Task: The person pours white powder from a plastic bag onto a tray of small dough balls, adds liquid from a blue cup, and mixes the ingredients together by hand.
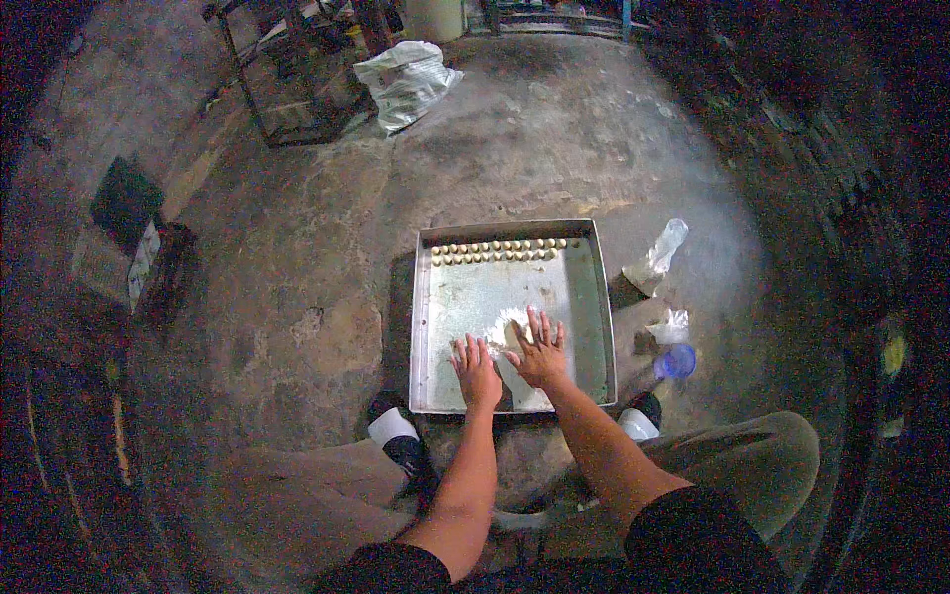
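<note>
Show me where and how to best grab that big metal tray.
Probably grip the metal tray by its left and right walls, coming from outside on both sides: they stand raised and opposite, suiting a level lift, while small pale balls and white powder lie inside.

So the tray (pixel 586 327) sits on the floor (pixel 317 218), straight ahead, just past the feet. Two rows of balls (pixel 491 258) run along the far wall inside it, and a patch of powder (pixel 507 327) lies nearer, around the middle. Left hand (pixel 477 376) is at the patch's near-left side, right hand (pixel 540 360) at its near-right. Off to the tray's right, far to near: a bag (pixel 656 261), a packet (pixel 670 327), then a cup (pixel 676 361). Way behind the tray, leftish, there's a sack (pixel 406 84).
</note>
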The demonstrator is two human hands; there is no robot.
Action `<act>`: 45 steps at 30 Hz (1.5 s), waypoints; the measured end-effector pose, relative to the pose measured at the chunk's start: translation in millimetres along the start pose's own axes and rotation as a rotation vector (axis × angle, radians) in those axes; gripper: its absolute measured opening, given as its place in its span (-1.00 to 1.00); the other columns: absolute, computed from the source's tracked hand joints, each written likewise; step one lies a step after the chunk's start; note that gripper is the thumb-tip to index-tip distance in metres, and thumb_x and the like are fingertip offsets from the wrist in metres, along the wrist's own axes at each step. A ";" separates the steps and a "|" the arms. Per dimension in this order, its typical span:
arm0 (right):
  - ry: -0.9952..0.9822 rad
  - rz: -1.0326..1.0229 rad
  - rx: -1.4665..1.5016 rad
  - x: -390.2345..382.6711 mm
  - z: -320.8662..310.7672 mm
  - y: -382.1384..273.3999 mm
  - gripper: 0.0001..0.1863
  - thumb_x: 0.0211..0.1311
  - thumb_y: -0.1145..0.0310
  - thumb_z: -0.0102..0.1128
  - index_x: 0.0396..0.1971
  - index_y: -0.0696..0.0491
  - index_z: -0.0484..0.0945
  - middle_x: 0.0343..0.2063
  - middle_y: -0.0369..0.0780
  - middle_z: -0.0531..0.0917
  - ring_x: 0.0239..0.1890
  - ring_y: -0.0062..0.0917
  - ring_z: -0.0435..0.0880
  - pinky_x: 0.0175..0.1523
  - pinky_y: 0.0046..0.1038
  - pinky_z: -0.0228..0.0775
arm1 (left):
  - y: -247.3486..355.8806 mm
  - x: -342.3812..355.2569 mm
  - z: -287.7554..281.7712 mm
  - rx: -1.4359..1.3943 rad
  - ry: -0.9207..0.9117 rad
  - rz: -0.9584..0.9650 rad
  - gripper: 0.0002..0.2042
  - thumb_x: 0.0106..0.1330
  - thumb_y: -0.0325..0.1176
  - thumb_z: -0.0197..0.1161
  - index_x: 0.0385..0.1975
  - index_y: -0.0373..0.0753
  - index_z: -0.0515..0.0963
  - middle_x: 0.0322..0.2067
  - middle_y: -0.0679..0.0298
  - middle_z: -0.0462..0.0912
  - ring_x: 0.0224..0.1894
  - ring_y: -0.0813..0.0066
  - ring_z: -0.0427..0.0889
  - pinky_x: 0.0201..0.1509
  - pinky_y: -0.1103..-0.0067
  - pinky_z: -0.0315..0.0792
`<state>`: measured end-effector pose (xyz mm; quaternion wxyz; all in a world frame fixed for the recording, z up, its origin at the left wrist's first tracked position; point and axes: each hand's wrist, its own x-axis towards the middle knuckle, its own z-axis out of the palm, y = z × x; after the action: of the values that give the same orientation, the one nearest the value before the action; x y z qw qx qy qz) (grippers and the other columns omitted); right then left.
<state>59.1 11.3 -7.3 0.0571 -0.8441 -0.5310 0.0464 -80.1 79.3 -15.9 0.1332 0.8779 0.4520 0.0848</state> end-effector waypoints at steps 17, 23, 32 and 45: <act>0.049 -0.003 0.052 6.3 -10.6 -2.2 -0.32 0.24 -0.22 -0.05 0.30 -0.21 0.33 0.47 -0.13 -0.20 0.47 -0.15 -0.14 0.43 0.08 -0.38 | 13.5 9.7 -1.7 -0.065 -0.057 -0.014 -0.47 0.20 -0.26 0.26 0.23 -0.01 0.41 0.43 -0.08 -0.17 0.46 -0.17 -0.22 0.46 0.02 -0.22; -0.073 -0.029 0.096 -6.1 -17.4 -2.9 -0.38 0.25 -0.19 -0.02 0.25 -0.22 0.40 0.47 -0.15 -0.20 0.45 -0.17 -0.05 0.41 0.05 -0.34 | -0.1 25.1 2.6 -0.044 -0.037 -0.065 -0.47 0.18 -0.30 0.27 0.22 -0.04 0.41 0.43 -0.11 -0.18 0.46 -0.19 -0.23 0.45 0.02 -0.21; -0.050 0.000 0.099 2.2 -11.4 -11.4 -0.36 0.27 -0.19 -0.06 0.29 -0.22 0.34 0.48 -0.15 -0.25 0.47 -0.17 -0.12 0.42 0.06 -0.33 | 7.7 27.5 -1.5 -0.141 -0.069 -0.111 -0.54 0.26 -0.33 0.18 0.21 0.06 0.44 0.43 -0.11 -0.18 0.45 -0.19 -0.26 0.42 -0.01 -0.21; -0.029 -0.011 0.140 -12.7 -6.7 -5.5 -0.39 0.25 -0.18 0.00 0.19 -0.15 0.46 0.47 -0.13 -0.23 0.44 -0.17 -0.02 0.40 0.06 -0.23 | 11.9 30.6 -14.1 -0.127 -0.197 -0.204 -0.56 0.26 -0.30 0.20 0.18 0.02 0.46 0.42 -0.12 -0.15 0.45 -0.19 -0.23 0.39 -0.06 -0.17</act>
<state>49.6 1.9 0.4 0.1084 -0.8343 -0.5321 0.0953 -57.1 99.9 2.1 0.2401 0.8213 0.5174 0.0126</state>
